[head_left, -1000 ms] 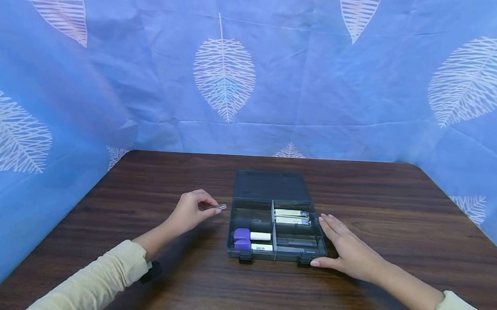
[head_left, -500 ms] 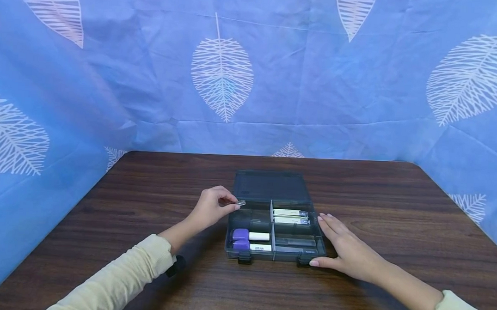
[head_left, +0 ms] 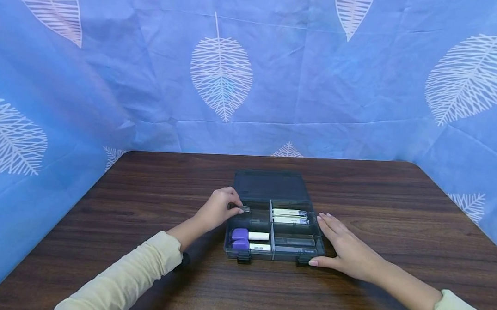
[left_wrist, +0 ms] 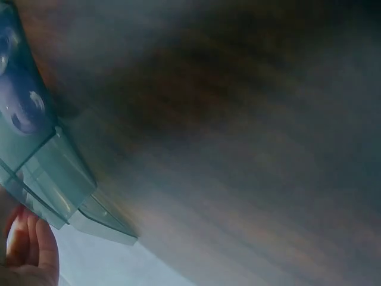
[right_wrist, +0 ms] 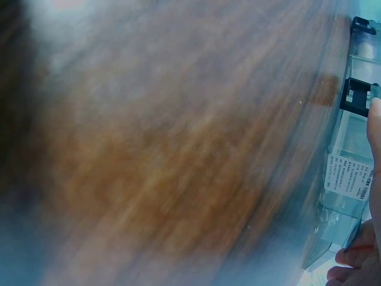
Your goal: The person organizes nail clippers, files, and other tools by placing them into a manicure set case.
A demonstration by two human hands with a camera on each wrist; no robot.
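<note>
In the head view, a dark see-through compartment box [head_left: 254, 256] lies with its lid [head_left: 270, 186] folded back. My left hand [head_left: 219, 208] pinches a small clear piece [head_left: 245, 209] between thumb and fingertips, over the back left compartment; its exact kind is too small to make out. Two purple bottles [head_left: 240, 234] with white caps lie in the front left compartment. The back right one holds two pale nail clippers [head_left: 287, 212]. Flat dark strips [head_left: 294, 241] lie front right. My right hand [head_left: 348, 252] rests at the box's right side, fingers extended, thumb near the front corner.
The box stands on a dark wood table [head_left: 168, 170]. Two black latches [head_left: 244, 257] jut from its front edge. A printed label [right_wrist: 349, 177] shows on it in the right wrist view. A blue cloth with white leaves [head_left: 152, 77] hangs behind the table.
My left hand has moved right with the small clear piece, from beside the box to over its back left compartment. The right hand has stayed at the box's side.
</note>
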